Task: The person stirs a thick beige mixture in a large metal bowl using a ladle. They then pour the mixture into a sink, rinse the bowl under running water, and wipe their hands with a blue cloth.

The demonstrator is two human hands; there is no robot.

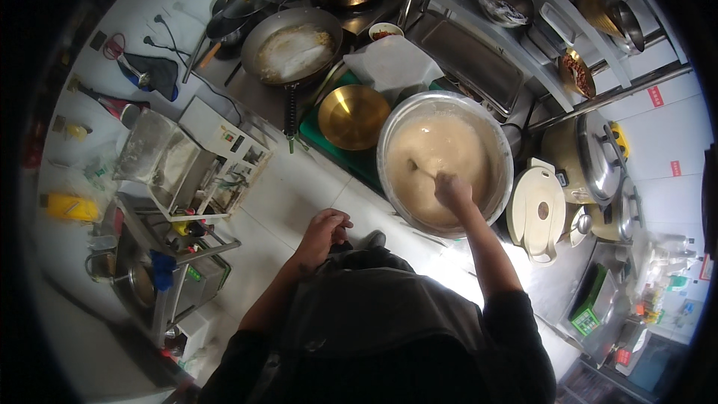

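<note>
A large round metal basin (pixel 387 151) stands at the counter's front edge, holding a creamy beige batter-like mixture (pixel 449 140). My right hand (pixel 453 193) is over the basin, closed around the handle of a spoon-like utensil (pixel 424 170); the utensil's head dips into the mixture. My left hand (pixel 324 235) hangs in front of my apron (pixel 381 303), fingers loosely curled, with nothing seen in it. Left of the basin a shallow gold-coloured metal bowl (pixel 353 118) rests on a green board (pixel 314 132).
A wok (pixel 293 47) with whitish contents sits back left, its black handle towards me. Behind the basin are a white cloth or bag (pixel 395 62) and a metal tray (pixel 465 62). A cream lid (pixel 535 213) and large lidded cookers (pixel 586 157) stand right. Shelves (pixel 561 0) hang above.
</note>
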